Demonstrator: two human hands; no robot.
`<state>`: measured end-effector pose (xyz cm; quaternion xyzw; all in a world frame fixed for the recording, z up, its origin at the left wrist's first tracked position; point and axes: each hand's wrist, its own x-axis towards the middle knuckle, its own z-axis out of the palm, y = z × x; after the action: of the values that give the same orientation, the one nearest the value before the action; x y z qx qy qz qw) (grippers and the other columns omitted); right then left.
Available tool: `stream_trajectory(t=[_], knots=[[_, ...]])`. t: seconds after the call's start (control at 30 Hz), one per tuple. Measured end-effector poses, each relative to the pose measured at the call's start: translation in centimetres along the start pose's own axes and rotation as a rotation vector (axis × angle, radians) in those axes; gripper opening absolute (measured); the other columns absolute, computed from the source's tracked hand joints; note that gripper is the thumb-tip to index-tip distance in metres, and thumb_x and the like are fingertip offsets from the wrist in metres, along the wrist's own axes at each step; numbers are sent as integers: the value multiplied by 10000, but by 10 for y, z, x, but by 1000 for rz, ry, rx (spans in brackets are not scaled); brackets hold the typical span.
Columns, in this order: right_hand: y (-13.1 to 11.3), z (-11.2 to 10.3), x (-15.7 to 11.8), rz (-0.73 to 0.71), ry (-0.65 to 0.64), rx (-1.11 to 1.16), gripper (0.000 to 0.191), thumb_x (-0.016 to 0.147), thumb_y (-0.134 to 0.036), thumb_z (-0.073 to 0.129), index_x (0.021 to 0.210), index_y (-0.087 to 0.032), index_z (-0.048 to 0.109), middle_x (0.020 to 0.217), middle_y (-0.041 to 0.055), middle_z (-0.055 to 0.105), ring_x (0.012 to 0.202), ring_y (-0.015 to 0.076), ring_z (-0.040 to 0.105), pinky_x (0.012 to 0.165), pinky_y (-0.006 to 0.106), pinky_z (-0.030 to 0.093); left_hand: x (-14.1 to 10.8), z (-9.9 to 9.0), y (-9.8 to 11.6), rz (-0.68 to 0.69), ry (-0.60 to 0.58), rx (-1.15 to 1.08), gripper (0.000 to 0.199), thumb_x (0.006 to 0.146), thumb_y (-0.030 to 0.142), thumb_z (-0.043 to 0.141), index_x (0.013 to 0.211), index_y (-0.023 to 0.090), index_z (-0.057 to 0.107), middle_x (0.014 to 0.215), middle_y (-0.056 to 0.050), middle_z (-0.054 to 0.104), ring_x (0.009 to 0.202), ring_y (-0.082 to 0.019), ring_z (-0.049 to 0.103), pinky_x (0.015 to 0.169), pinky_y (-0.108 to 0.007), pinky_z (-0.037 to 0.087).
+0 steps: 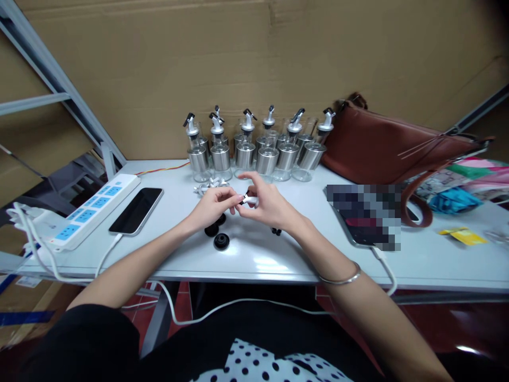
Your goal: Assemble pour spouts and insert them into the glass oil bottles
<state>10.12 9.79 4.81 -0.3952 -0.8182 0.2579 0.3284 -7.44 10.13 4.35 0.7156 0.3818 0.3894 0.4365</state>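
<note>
Over the middle of the table my right hand (270,206) is closed on a silver pour spout (251,200), with its index finger raised. My left hand (214,208) meets it from the left, thumb and finger pinching the small black flap (245,197) at the spout's tip. Behind my left hand lies a pile of loose silver spouts (207,187). Black round stoppers (221,242) rest below it, partly hidden by the hand. Small black pieces (276,231) lie under my right wrist. Glass-and-steel bottles (267,159) stand behind, several topped with spouts.
A white power strip (85,215) and a charging phone (137,211) are at left. On the right lie another phone (360,239) on a cable, a brown bag (382,140) and a yellow packet (463,235). Cardboard (159,79) backs the table. A white cable (199,320) hangs along the front.
</note>
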Motion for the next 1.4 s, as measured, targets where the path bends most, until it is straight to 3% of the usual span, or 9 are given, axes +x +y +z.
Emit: stream_trajectory(t=[0.2, 0.6, 1.07, 1.4], knots=[[-3, 0, 0, -2, 38, 12, 521, 747, -279, 609, 1218, -170, 417, 641, -58, 478, 541, 107, 453, 577, 252, 382, 0, -1, -2, 18, 41, -89, 268, 779, 400, 655, 764, 135, 616, 642, 7, 622, 573, -99, 556, 601, -230, 425], [-4, 0, 0, -5, 8, -32, 550, 731, -328, 657, 1206, -192, 417, 607, -77, 451, 514, 106, 396, 575, 250, 356, 1, -1, 2, -10, 1, -41, 429, 748, 518, 661, 563, 147, 549, 517, 21, 561, 516, -84, 478, 555, -225, 366], [-3, 1, -1, -58, 28, -23, 497, 749, -292, 625, 1191, -197, 419, 609, -76, 467, 512, 105, 390, 559, 252, 349, 1, 0, 5, -23, 0, -69, 441, 721, 537, 686, 566, 158, 522, 504, 29, 546, 514, -90, 500, 561, -229, 396], [-2, 1, 2, -26, 90, 43, 612, 700, -315, 695, 1215, -171, 396, 663, -71, 455, 552, 105, 446, 578, 254, 382, 0, -1, 7, -17, 22, -70, 429, 728, 533, 675, 586, 163, 509, 525, 25, 548, 529, -97, 520, 561, -232, 411]])
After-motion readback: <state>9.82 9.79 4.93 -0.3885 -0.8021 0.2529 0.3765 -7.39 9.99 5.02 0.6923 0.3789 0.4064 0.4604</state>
